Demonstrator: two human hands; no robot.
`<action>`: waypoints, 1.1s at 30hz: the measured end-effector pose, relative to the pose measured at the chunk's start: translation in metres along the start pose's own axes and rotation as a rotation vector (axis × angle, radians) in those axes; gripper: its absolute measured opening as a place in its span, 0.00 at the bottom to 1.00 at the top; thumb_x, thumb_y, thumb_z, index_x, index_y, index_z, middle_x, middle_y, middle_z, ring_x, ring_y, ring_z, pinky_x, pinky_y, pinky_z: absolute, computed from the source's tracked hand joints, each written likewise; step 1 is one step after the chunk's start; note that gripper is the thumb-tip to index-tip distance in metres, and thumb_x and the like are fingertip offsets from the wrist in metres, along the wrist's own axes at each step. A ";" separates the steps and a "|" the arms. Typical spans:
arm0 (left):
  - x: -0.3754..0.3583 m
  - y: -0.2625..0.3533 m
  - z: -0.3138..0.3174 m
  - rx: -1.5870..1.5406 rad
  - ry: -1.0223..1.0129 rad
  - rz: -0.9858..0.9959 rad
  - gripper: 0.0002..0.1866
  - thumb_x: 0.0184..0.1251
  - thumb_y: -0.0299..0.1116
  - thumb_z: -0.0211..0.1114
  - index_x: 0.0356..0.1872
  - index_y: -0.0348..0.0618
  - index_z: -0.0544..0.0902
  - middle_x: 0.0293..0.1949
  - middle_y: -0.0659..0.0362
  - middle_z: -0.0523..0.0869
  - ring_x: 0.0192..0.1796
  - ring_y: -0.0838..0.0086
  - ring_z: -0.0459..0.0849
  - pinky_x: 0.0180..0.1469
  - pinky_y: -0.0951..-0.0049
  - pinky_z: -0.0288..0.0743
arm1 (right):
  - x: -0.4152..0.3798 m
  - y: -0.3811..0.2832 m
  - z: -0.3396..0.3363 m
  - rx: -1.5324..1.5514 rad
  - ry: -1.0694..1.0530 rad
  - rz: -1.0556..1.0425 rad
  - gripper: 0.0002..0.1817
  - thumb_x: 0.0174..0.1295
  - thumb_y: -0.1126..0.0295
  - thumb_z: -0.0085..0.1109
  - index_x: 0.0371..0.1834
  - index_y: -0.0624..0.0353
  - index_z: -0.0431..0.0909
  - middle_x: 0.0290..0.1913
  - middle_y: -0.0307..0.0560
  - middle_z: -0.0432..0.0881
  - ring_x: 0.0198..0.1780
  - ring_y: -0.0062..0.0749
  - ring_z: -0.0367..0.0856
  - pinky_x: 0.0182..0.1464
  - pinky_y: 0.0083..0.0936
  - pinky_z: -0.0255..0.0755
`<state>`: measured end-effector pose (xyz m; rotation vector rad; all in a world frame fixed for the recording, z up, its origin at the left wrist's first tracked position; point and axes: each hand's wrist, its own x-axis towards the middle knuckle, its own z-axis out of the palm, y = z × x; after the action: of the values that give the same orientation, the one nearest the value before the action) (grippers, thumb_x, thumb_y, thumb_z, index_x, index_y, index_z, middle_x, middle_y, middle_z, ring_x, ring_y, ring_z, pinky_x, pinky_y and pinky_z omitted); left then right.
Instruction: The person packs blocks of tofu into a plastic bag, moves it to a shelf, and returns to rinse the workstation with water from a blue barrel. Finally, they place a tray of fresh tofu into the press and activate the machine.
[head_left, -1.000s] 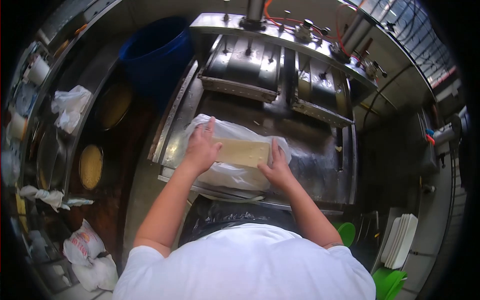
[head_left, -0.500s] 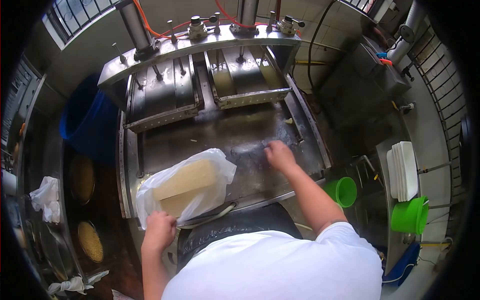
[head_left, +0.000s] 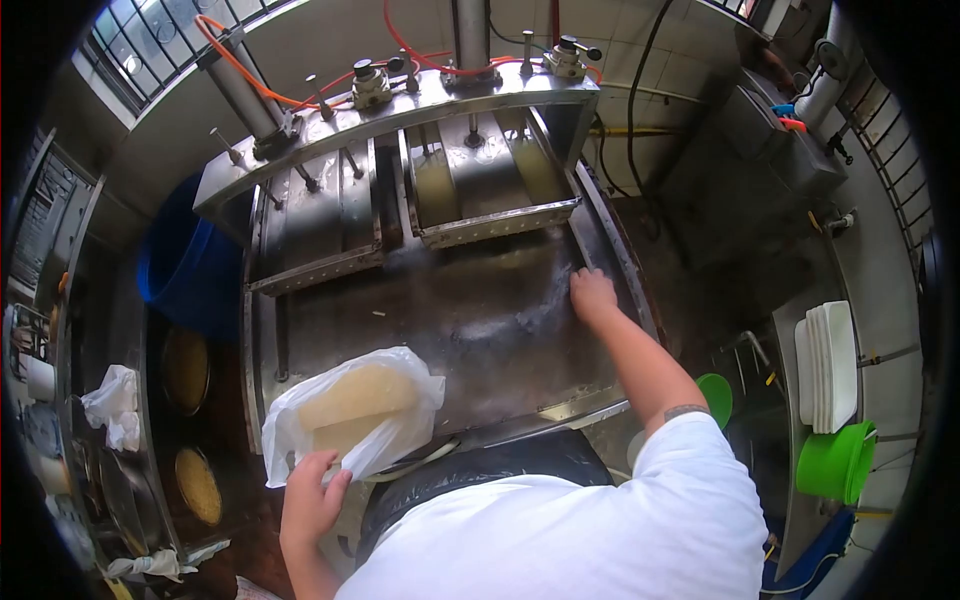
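A clear plastic bag (head_left: 425, 405) lies on the metal press table (head_left: 500, 375), at its near left. Inside it are pale, flat-sided slabs (head_left: 358, 394) that look like tofu. My left hand (head_left: 316, 492) grips the bag's near edge between thumb and fingers. Farther off, my right hand (head_left: 594, 294) reaches to the table's right side by the metal rail, its fingers curled down at the surface. What its fingertips hold, if anything, is hidden. A small pale scrap (head_left: 378, 313) sits left of the table's middle.
Two press frames (head_left: 500, 224) stand along the table's back under cylinders with orange hoses. At the left are a blue barrel (head_left: 190, 255) and round containers of grain-like stuff (head_left: 199, 486). White trays (head_left: 826, 368) and a green bucket (head_left: 836, 462) are at the right.
My right hand has moved forward and right, to where a pale scrap lay by the rail. My left hand stays at the bag's edge. The whole view has shifted slightly.
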<state>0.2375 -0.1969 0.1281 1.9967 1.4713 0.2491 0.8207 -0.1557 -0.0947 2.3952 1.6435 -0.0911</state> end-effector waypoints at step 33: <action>0.035 -0.097 0.007 -0.716 0.722 -0.274 0.17 0.78 0.36 0.69 0.56 0.31 0.87 0.48 0.50 0.92 0.48 0.68 0.89 0.53 0.65 0.83 | -0.094 -0.293 -0.057 1.373 -0.281 -0.438 0.21 0.76 0.62 0.66 0.66 0.59 0.75 0.51 0.48 0.84 0.42 0.32 0.82 0.47 0.32 0.79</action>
<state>0.1770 -0.1513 0.0577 1.1412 1.7071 1.2735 0.5101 -0.1283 -0.0686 2.3479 2.2694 -2.0910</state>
